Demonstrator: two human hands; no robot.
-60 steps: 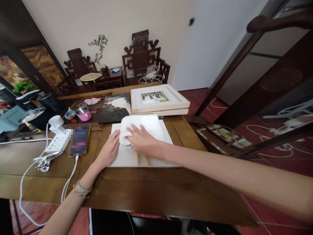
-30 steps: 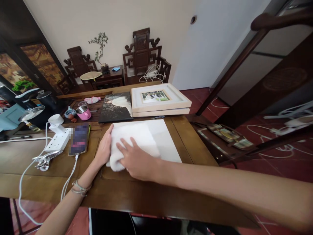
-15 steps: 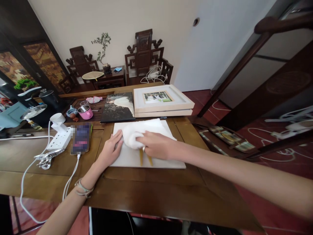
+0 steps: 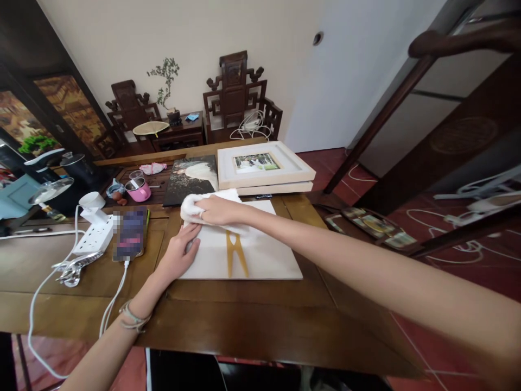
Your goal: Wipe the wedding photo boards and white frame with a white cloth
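Note:
A white board (image 4: 277,255) lies flat on the wooden table, with a yellow X-shaped mark or piece (image 4: 235,255) on its front half. My right hand (image 4: 215,210) presses a white cloth (image 4: 191,208) onto the board's far left part, fingers closed on it. The cloth bunches at the left and spreads out behind the hand. My left hand (image 4: 181,252) lies on the board's left edge, fingers stretched out and holding nothing. Its fingertips are close to the cloth. Part of the board's far edge is hidden by the cloth and my right arm.
Behind the board are stacked framed pictures (image 4: 266,176) and a dark picture panel (image 4: 189,182). To the left are a phone (image 4: 131,233) on a cable, a white power strip (image 4: 95,236) and a pink cup (image 4: 138,190). The table's right edge drops to red floor.
My right hand has slid the cloth left and away from me across the board, uncovering more of the yellow X shape. My left hand stays on the board's left edge.

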